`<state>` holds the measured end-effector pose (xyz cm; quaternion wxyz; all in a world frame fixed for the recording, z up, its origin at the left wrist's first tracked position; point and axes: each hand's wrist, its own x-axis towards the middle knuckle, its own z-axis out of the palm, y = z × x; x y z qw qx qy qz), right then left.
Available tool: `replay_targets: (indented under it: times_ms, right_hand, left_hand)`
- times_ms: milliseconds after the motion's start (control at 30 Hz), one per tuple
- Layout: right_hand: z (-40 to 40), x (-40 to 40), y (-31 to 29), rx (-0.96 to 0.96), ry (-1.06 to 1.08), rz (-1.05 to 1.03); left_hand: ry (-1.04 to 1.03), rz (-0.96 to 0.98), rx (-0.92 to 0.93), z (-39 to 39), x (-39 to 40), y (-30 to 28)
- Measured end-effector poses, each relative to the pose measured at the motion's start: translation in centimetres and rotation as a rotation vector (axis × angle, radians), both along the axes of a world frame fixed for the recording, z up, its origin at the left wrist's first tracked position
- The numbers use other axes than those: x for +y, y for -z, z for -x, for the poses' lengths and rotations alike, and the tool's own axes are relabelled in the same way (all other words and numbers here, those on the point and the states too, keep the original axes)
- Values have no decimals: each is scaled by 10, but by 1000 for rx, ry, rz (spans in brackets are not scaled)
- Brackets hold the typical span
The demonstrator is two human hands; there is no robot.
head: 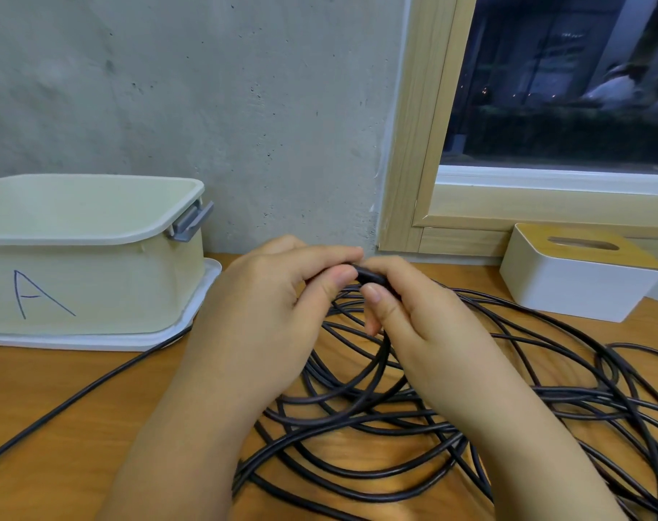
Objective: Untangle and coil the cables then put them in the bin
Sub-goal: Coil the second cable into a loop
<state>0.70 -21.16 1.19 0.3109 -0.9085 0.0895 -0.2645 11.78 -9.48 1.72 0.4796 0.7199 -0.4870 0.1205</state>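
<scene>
Head view, frame centre: left hand (267, 306) and right hand (414, 314) both pinch a smooth black cable (357, 408) end above its tangled loops; cream plastic bin (94, 291) sits left

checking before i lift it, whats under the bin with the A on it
The bin stands on a flat white lid or tray on the wooden table. One black cable runs up to the tray's edge; whether it goes underneath is hidden.
</scene>
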Motion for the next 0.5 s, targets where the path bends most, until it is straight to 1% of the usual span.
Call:
replay_targets:
  times_ms: [133, 200, 300, 400, 500]
  right_hand:
    - [1, 1, 1, -12, 34, -55]
    - [2, 0, -1, -11, 51, -129]
    - [1, 2, -3, -8, 17, -238]
    - [1, 6, -4, -26, -40, -278]
    - [2, 7, -5, -123, -75, -357]
  left_hand:
    - [-29, 166, -33, 6, -2, -3]
    - [-41, 277, 18, 8, -2, -6]
    - [-73, 418, 140, 8, 0, -9]
    - [-100, 475, 239, 10, 1, -11]
    - [-126, 479, 293, 12, 1, -12]
